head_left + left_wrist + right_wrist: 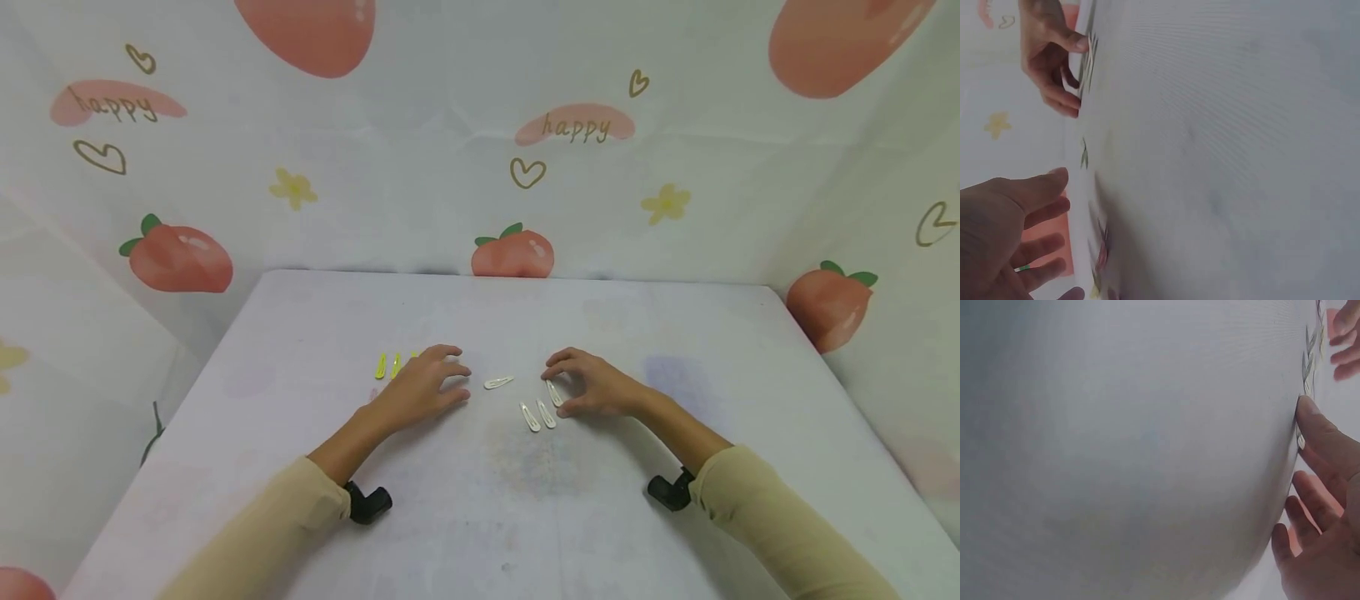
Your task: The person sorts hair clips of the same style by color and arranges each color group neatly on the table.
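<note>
**Partly sorted: white clips by the right fingers, yellow clips behind the left**

Judging from the layout, the sorting of hair clips by colour looks about midway. Two white clips (538, 415) lie side by side just below the right hand's (592, 390) fingertips. A third white clip (554, 392) sits under those fingertips, which curl down onto it; whether they pinch it or only press on it I cannot tell. One white clip (498, 382) lies alone between the two hands, just off the left fingertips, apart from the group. It appears to be what is left to gather.

Left hand (427, 387) rests palm-down on the table (675, 500), fingers loosely spread, holding nothing. Yellow clips (387, 365) lie just behind its knuckles, partly hidden.

Views compared:
- Head view alone gives the full layout, clip colours and both sleeves (780, 517).
- Left wrist view shows the left fingers (1041, 212) spread and clear of the surface, and the right hand (1054, 56) opposite with its thumb tip at the clips. It also shows a pinkish clip (1102, 253) near the left fingers, barely visible from the head.
- Right wrist view shows the right thumb (1319, 428) pressing at the table edge-on, clips (1310, 353) beyond it, blurred.
</note>
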{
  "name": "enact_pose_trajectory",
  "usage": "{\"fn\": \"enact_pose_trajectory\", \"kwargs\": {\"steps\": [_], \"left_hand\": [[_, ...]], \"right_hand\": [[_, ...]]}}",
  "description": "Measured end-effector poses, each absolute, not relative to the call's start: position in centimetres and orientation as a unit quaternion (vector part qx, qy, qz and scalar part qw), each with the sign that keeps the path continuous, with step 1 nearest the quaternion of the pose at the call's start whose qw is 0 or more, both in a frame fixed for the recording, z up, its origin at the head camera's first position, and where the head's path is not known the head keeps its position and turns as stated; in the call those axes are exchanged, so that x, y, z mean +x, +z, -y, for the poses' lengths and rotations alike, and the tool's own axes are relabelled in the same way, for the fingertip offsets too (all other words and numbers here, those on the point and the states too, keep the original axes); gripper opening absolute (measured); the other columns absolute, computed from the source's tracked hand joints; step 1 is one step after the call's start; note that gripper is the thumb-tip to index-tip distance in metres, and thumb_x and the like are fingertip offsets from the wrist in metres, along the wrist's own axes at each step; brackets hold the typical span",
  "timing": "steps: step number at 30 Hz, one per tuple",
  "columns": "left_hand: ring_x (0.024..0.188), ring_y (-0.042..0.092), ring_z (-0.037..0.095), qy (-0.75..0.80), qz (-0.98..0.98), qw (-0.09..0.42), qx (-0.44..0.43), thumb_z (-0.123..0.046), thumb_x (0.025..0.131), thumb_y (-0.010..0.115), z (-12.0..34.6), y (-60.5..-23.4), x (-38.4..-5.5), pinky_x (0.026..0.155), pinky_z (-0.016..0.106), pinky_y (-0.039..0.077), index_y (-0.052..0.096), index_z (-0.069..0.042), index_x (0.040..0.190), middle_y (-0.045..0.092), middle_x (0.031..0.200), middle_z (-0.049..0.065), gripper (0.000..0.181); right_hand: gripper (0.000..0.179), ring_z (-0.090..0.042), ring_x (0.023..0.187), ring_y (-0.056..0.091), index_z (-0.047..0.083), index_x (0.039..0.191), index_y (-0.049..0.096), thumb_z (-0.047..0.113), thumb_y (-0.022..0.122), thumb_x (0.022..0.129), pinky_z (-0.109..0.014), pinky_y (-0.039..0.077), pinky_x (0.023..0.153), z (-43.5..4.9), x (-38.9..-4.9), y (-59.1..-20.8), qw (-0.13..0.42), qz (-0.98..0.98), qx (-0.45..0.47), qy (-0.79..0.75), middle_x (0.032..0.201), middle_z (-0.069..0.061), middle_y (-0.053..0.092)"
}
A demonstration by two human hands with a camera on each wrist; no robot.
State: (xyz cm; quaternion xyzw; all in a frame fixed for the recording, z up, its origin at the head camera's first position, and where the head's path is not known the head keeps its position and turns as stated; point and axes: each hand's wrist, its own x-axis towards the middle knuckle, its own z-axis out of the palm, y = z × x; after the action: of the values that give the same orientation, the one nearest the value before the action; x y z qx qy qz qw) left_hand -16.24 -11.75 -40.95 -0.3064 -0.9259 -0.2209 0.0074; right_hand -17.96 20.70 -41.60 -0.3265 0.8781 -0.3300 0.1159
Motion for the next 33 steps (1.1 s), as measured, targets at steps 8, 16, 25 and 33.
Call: {"fn": "enact_pose_trajectory", "kwargs": {"steps": [8,16,25,33], "left_hand": [[0.134,0.046,0.031,-0.224,0.922,-0.03,-0.315,-0.02,0.09,0.073,9.0,-41.5,-17.7,0.101,0.055,0.043,0.077,-0.009,0.109,0.058,0.135,0.015,0.022],[0.132,0.047,0.029,-0.241,0.92,-0.034,-0.308,-0.017,0.088,0.076,8.3,-41.8,-17.8,0.103,0.052,0.041,0.078,-0.012,0.1,0.059,0.134,0.011,0.013],[0.14,0.038,0.032,-0.216,0.923,-0.062,-0.312,-0.028,0.082,0.082,7.8,-41.4,-19.1,0.104,0.057,0.039,0.07,-0.015,0.125,0.051,0.143,0.015,0.046],[0.148,0.02,0.043,-0.165,0.919,-0.127,-0.335,-0.033,0.082,0.082,7.7,-40.6,-20.5,0.111,0.06,0.031,0.066,-0.021,0.133,0.04,0.151,0.024,0.055]], "right_hand": [[0.05,-0.035,0.127,0.049,0.006,0.12,0.069,0.012,0.087,0.073,-0.055,0.036,0.108,-20.7,-18.0,-41.7,0.115,-0.88,-0.324,-0.327,0.131,-0.014,0.056],[0.052,-0.036,0.127,0.049,0.004,0.119,0.069,0.014,0.088,0.072,-0.056,0.035,0.108,-20.8,-18.0,-41.7,0.118,-0.877,-0.322,-0.336,0.131,-0.015,0.056],[0.052,-0.037,0.128,0.048,0.005,0.12,0.069,0.014,0.088,0.073,-0.057,0.035,0.108,-20.9,-18.0,-41.6,0.123,-0.879,-0.316,-0.336,0.132,-0.015,0.055],[0.051,-0.036,0.128,0.048,0.006,0.121,0.069,0.016,0.087,0.075,-0.057,0.034,0.108,-20.9,-18.1,-41.7,0.127,-0.88,-0.316,-0.33,0.133,-0.015,0.055]]}}
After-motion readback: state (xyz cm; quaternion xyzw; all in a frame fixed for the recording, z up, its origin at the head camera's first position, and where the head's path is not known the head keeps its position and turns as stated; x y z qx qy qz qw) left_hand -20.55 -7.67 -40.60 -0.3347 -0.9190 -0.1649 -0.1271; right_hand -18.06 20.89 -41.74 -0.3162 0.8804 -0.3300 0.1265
